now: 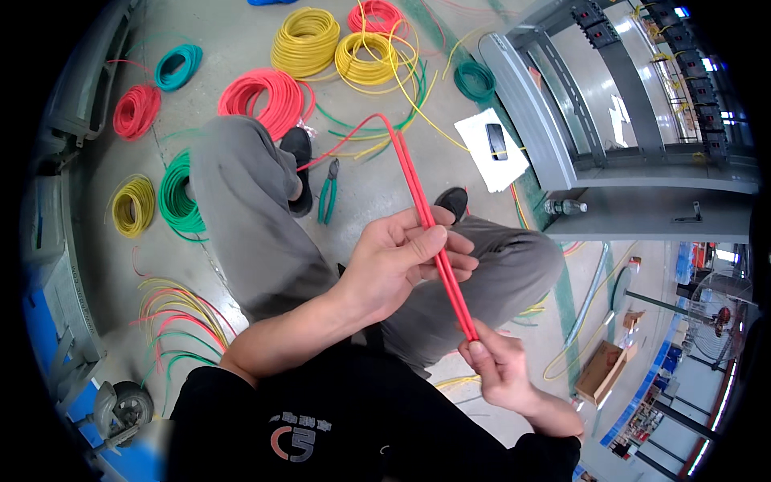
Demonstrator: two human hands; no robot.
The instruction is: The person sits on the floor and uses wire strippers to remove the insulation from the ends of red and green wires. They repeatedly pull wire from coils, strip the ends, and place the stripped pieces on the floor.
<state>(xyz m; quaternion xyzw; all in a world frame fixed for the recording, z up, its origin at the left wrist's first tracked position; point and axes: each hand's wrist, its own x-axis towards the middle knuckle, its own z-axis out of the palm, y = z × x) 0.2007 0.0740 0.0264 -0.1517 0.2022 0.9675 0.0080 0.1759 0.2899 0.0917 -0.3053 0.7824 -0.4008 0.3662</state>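
A red wire (418,193), folded double, runs from a bend near the floor coils down to my lap. My left hand (397,261) is closed around the middle of the doubled wire, thumb on top. My right hand (499,371) pinches its lower ends between thumb and fingers. One strand trails off the bend to the left, toward my grey-trousered knee (233,185). I am seated, with both black shoes on the concrete floor.
Coils of yellow (305,42), red (265,96), green (178,197) and teal (178,66) wire lie on the floor. Green-handled pliers (328,193) rest by my shoe. A phone on white paper (491,146) sits beside a grey metal cabinet frame (562,120). Cut wires (173,321) lie left.
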